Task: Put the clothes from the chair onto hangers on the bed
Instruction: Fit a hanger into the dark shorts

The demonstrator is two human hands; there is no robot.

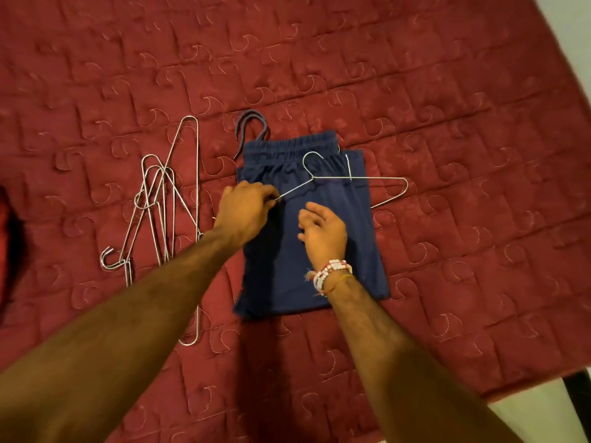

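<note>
Folded navy blue shorts [358, 251] lie flat on the bed, waistband away from me, with the drawstring [249, 126] looped beyond it. A silver wire hanger [351, 178] lies across the upper part of the shorts, hook toward the waistband. My left hand [244, 212] pinches the hanger's left arm at the shorts' left edge. To its right, my right hand [323, 231] hovers over or rests on the middle of the shorts with relaxed fingers; contact is unclear. That wrist wears beaded bracelets.
Several more wire hangers [163, 206] lie in a loose pile left of the shorts on the red quilted bedspread [463, 123]. The bed's edge runs along the right side and lower right, with pale floor [543, 410] beyond. A dark red object [6, 251] sits at the far left.
</note>
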